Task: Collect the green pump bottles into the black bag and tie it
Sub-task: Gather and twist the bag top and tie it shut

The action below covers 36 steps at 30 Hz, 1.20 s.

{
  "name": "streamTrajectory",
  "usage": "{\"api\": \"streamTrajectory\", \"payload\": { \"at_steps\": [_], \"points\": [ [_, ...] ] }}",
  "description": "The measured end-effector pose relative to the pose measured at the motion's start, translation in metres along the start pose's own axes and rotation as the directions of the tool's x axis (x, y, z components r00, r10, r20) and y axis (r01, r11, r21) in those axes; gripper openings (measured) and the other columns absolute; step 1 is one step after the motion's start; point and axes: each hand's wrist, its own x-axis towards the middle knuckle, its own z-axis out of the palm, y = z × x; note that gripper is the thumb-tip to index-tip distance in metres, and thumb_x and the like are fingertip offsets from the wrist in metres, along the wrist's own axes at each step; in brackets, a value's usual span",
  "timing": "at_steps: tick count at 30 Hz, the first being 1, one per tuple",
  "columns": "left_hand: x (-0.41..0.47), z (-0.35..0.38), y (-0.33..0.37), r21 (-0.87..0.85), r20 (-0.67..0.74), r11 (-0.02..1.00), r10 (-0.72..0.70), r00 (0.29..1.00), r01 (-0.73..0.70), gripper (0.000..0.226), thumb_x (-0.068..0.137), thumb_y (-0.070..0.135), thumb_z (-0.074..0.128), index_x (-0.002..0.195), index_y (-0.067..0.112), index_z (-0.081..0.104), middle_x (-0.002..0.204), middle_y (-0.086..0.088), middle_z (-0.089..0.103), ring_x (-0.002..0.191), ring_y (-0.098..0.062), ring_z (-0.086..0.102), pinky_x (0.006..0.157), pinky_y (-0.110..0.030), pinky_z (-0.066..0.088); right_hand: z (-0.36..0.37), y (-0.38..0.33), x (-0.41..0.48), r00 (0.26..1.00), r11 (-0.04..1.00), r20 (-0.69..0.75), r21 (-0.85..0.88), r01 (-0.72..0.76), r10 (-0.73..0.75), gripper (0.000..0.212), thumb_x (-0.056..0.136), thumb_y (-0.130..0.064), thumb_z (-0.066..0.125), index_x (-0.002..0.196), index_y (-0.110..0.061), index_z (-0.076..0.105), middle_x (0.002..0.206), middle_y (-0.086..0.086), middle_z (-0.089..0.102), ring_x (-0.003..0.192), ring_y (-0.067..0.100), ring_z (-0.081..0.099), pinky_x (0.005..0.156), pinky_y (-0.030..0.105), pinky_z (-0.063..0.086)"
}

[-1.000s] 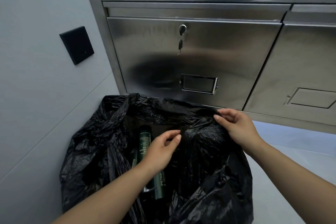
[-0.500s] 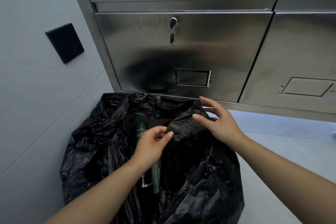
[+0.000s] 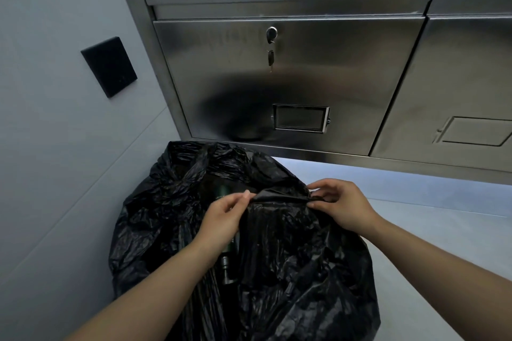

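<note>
Left hand (image 3: 221, 216) is pinching the bag (image 3: 291, 257) rim with its fingertips; right hand (image 3: 340, 206) is gripping the same rim fold a little to its right, stretching it taut between them. At least one bottle (image 3: 225, 257) is lying inside the bag, just under the left hand, so collecting is looking mostly done. Mouth is gaping open beyond the hands; gathering and tying is what's left, judging by this.

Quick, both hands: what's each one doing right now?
Left hand: pinched shut on the black bag rim.
Right hand: pinched shut on the same rim.
</note>
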Motion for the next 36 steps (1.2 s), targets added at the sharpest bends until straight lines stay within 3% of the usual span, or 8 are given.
{"api": "streamTrajectory", "payload": {
  "at_steps": [5,8,11,17,21,26,30,36],
  "points": [
    [-0.002,0.007,0.006,-0.041,0.043,0.962,-0.267,0.963,0.269,0.021,0.094,0.054,0.037,0.087,0.04,0.052,0.084,0.022,0.051,0.075,0.001,0.05,0.061,-0.023,0.045,-0.001,-0.005,0.003,0.999,0.997,-0.022,0.056,0.044,-0.043,0.041,0.069,-0.008,0.08,0.073,-0.047,0.069,0.076,-0.016,0.071,0.071,-0.004,0.065,0.073,0.009,0.048],
    [-0.001,0.012,0.001,-0.103,0.147,0.911,-0.382,0.912,0.399,0.025,0.092,0.056,0.041,0.087,0.038,0.057,0.094,0.015,0.059,0.09,-0.011,0.058,0.079,-0.034,0.049,-0.002,-0.008,0.0,0.997,0.994,-0.022,0.084,0.072,-0.07,0.035,0.071,-0.006,0.078,0.076,-0.04,0.069,0.081,-0.016,0.072,0.081,-0.001,0.067,0.078,0.011,0.048],
    [0.001,0.017,-0.003,-0.039,0.177,0.96,-0.267,0.947,0.278,0.022,0.095,0.042,0.046,0.1,0.033,0.067,0.106,0.01,0.069,0.1,-0.011,0.064,0.09,-0.034,0.05,-0.004,-0.016,-0.004,0.998,0.985,-0.002,0.157,0.067,-0.067,0.026,0.067,-0.02,0.082,0.084,-0.035,0.07,0.087,-0.014,0.072,0.083,-0.002,0.067,0.076,0.009,0.047],
    [-0.002,0.022,0.005,-0.031,0.101,0.999,-0.008,0.995,0.011,0.027,0.089,0.001,0.056,0.112,0.014,0.062,0.085,-0.005,0.069,0.075,-0.013,0.065,0.068,-0.015,0.051,0.014,-0.04,-0.002,1.0,0.952,-0.007,0.307,-0.011,0.014,0.063,0.043,-0.07,0.074,0.096,-0.036,0.066,0.096,-0.004,0.071,0.09,0.009,0.068,0.084,0.024,0.05],
    [-0.002,0.018,0.008,-0.066,-0.01,0.993,0.094,0.996,-0.094,0.026,0.085,-0.005,0.06,0.105,0.012,0.064,0.074,-0.003,0.062,0.056,-0.001,0.059,0.058,-0.011,0.048,0.029,-0.047,0.006,0.999,0.993,0.017,0.113,-0.046,0.045,0.055,0.056,-0.039,0.087,0.103,-0.029,0.061,0.083,-0.007,0.068,0.073,0.004,0.063,0.073,0.02,0.048],
    [0.003,-0.002,0.001,-0.006,-0.25,0.982,0.179,0.952,-0.186,0.019,0.084,0.008,0.066,0.09,0.026,0.066,0.08,-0.001,0.059,0.067,-0.007,0.058,0.062,-0.008,0.047,0.021,-0.037,0.008,0.998,0.987,-0.034,0.155,-0.039,0.044,0.026,0.071,-0.01,0.079,0.086,-0.026,0.064,0.062,-0.007,0.066,0.05,0.0,0.058,0.063,0.019,0.045],
    [0.003,-0.013,-0.004,0.041,-0.274,0.974,0.226,0.935,-0.223,0.017,0.085,0.012,0.066,0.088,0.029,0.067,0.079,0.004,0.06,0.062,0.004,0.058,0.06,-0.005,0.045,0.016,-0.037,0.007,0.989,0.983,-0.141,0.181,-0.013,0.039,0.015,0.077,-0.022,0.075,0.088,-0.026,0.066,0.079,-0.005,0.067,0.058,0.008,0.06,0.065,0.022,0.048],
    [0.004,-0.01,0.0,-0.026,-0.178,0.971,0.229,0.957,-0.237,0.025,0.082,-0.002,0.066,0.088,0.022,0.065,0.077,0.004,0.055,0.06,0.006,0.058,0.064,-0.007,0.047,0.035,-0.047,-0.001,0.993,0.996,0.104,0.062,0.058,-0.065,0.047,0.052,-0.067,0.073,0.095,-0.05,0.064,0.094,-0.023,0.063,0.087,-0.008,0.058,0.073,0.005,0.04]
  ]
}}
